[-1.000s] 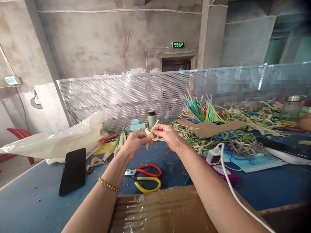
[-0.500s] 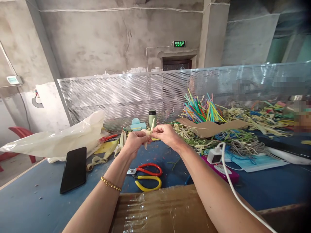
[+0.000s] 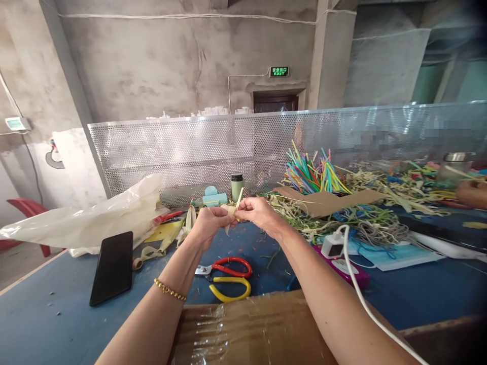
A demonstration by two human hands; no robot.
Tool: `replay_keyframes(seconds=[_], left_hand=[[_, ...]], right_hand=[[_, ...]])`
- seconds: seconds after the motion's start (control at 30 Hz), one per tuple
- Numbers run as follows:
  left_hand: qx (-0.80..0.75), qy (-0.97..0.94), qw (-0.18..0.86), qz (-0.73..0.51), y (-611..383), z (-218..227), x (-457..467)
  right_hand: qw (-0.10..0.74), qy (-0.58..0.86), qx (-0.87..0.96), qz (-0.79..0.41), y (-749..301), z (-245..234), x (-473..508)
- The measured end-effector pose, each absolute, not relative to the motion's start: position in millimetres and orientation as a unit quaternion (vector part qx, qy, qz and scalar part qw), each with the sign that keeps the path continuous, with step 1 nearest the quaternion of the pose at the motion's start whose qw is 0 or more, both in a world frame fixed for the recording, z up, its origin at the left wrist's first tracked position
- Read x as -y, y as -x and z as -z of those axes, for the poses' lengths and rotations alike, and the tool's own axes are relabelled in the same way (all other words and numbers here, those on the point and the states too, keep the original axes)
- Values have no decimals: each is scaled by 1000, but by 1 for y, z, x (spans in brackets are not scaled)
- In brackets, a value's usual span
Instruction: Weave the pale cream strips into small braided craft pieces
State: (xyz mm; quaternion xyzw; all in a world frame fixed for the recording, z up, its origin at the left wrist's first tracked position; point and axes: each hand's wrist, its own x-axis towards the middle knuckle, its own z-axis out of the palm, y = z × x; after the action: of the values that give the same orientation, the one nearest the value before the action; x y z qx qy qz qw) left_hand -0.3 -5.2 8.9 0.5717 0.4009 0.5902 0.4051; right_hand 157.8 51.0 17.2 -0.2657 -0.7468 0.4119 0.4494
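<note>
A pale yellow-green leaf-like strip [image 3: 240, 196] is pinched between my two hands, above the blue tabletop. My left hand [image 3: 210, 224] is closed on its folded lower part, with a short tail hanging below the fingers. My right hand [image 3: 259, 215] pinches the same strip from the other side, its fingertips close to the left ones. The narrow end points up between the hands. Nearer to me lie scissors [image 3: 231, 267] with one red and one yellow handle, blades to the left. Fingers hide part of the strip.
A cardboard box [image 3: 251, 329] sits in front of me. A black phone [image 3: 112, 268] and a plastic bag [image 3: 95, 215] lie left. Right are colourful stems [image 3: 315, 172], heaped dry strips, a purple power strip [image 3: 355, 271] and a white cable. Another person's hand [image 3: 472, 192] shows far right.
My hands stay together on the strip with only a slight finger shift. The view has turned a little, and another person's hand is now plainer at the far right.
</note>
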Motion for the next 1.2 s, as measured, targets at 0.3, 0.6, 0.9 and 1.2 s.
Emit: replay_keyframes(seconds=[0.3,0.6,0.9,1.2], left_hand=[[-397,-462,428,-667,3,-10,-1],[-364,-390,446,-719,8,1,-13],[-340,-397,482,-703,0,-3,-5],[-334,-360,488,-722,6,-2,-12]], right_hand=[[573,352,719,-177,-161,-22,-55],[432,364,824,-38,-132,-12,-22],[409,403,817,-57,-128,-6,-28],[393,403,824,-62,-129,-8,-27]])
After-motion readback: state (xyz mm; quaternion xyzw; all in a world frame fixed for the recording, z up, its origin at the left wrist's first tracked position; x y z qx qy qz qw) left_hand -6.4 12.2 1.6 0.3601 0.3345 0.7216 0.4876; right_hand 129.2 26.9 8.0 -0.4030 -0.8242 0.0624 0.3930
